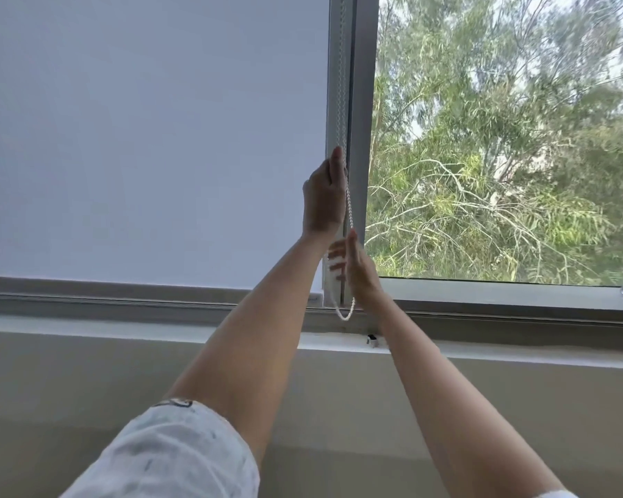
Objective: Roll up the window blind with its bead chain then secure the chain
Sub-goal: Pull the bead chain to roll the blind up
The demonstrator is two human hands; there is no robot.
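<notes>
A pale grey roller blind (152,138) covers the left window pane down to the sill. Its white bead chain (349,206) hangs along the grey frame post (365,102) at the blind's right edge and loops just above the sill. My left hand (324,195) is raised and closed around the chain. Below it, my right hand (353,267) has spread fingers beside the chain's lower part; the motion blur hides whether it grips the chain.
The right pane (500,138) is uncovered and shows green trees outside. A white window ledge (159,339) runs across below the frame. A small clip (372,340) sits on the ledge under the chain loop. A beige wall lies below.
</notes>
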